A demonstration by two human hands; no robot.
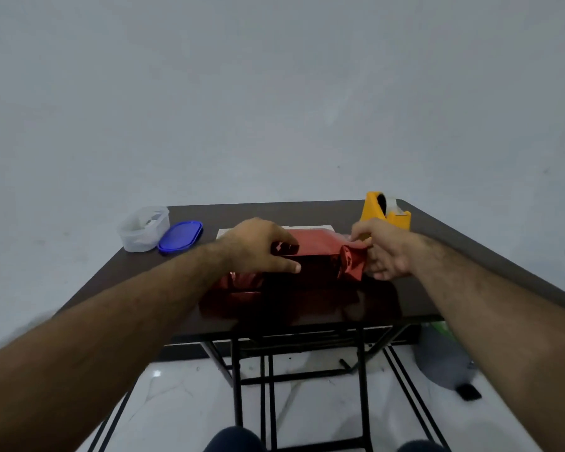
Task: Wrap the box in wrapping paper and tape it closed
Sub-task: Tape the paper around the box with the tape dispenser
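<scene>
White marbled floor tiles [183,399] fill the bottom of the view, with the person's dark-clad knees [234,440] at the very edge and black folding legs [268,380] standing on the tiles. Off to the right on the floor lies a grey bundle [441,360], a small black object [468,392] beside it.

Up onto the dark brown worktop [437,288] now, and both bare forearms reach across its near edge. Shiny red wrapping paper [229,295] spreads loose toward the near edge and left, its surface dark and glossy. At mid-worktop sits the box [313,259], already covered in that red paper on its top and front face. The left hand [258,247] lies over the box's left end, fingers curled down on top and thumb pressed against the front face, pinning the paper in place. The right hand [385,252] works the box's right end, fingers and thumb pinching the bunched, crumpled flap of paper that sticks out there.

Further back, a white sheet [307,227] peeks out behind the box. At the far left corner stands a clear plastic container [143,228], its blue lid [180,237] lying just beside it. At the far right corner, right behind the right hand, stands a yellow tape dispenser [385,210]. Beyond it all, a plain pale grey wall [274,93].
</scene>
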